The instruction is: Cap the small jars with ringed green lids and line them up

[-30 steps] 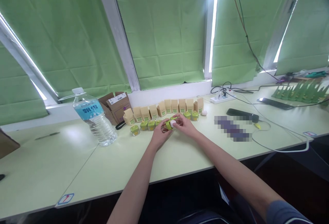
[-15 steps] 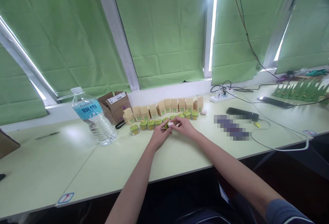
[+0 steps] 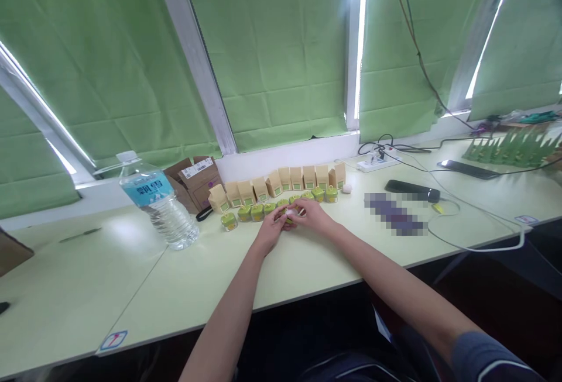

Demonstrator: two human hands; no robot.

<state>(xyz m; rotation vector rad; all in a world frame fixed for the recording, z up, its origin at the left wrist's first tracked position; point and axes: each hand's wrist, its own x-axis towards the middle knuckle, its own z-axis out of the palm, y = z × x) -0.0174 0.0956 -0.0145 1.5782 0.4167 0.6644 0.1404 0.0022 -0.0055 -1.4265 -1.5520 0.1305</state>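
My left hand [image 3: 271, 231] and my right hand [image 3: 311, 216] meet at the middle of the table, fingers closed together. Between them shows a small white piece [image 3: 290, 212], pinched by my right fingers. Under it, my left fingers wrap round what looks like a small green-topped jar, mostly hidden. Just behind the hands runs a row of small clear jars with green lids, such as the one at its left end [image 3: 229, 222] and one at its right end [image 3: 331, 195]. Behind these stand several small tan paper bags [image 3: 284, 179] with green labels.
A large water bottle [image 3: 160, 203] stands at left, beside an open cardboard box [image 3: 195, 183]. Another white piece [image 3: 346, 189] lies right of the jars. Rightward are a black device [image 3: 413, 191], a power strip [image 3: 378, 162], loose cables and a phone [image 3: 468, 169].
Both hands stay together at nearly the same spot, with small finger movements round the white piece. The view has shifted slightly; the row of jars and the bags stand as before.
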